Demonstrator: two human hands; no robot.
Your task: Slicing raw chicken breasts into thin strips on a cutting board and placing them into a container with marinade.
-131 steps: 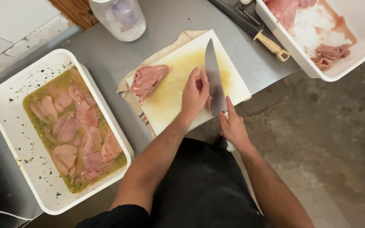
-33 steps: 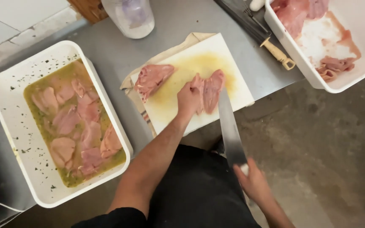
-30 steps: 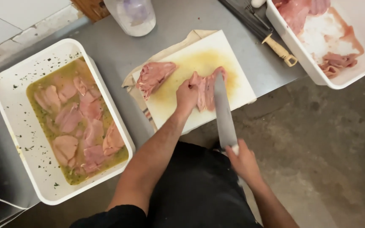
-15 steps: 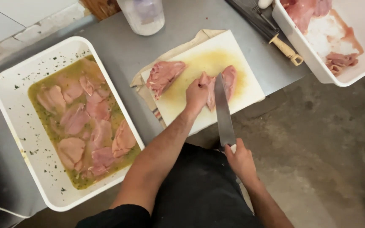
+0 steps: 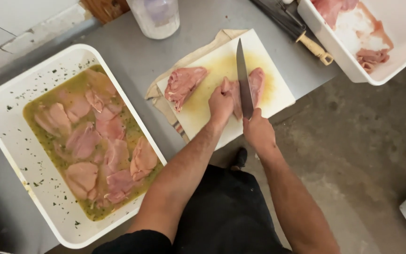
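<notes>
White tray [image 5: 5, 141] at the table's [image 5: 132, 51] left end holds a dozen or so pale chicken pieces [image 5: 97, 141] lying in a green-flecked marinade, so much of the cutting looks done; past it, at the back edge, stands a clear jar [image 5: 156, 16]; the cutting board [image 5: 222, 70], stained yellow, lies on a cloth [image 5: 158, 94] at the front edge; on its left part rests one whole fillet [image 5: 184, 84], uncut; the left hand [image 5: 221, 101] presses flat, fingers closed down on a second fillet [image 5: 252, 87] mid-board; the right hand [image 5: 258, 131] is wrapped tight round the handle of a knife [image 5: 244, 80], whose blade lies along that fillet, seemingly partway into the cut; a spare tool with a pale handle [image 5: 313, 47] lies near the back right; a white tub [image 5: 353, 66] at the right end holds a few raw scraps [image 5: 372, 56] and more meat at its top edge; by that, at least two fillets are left to slice, and how much waits in the tub I cannot tell
</notes>
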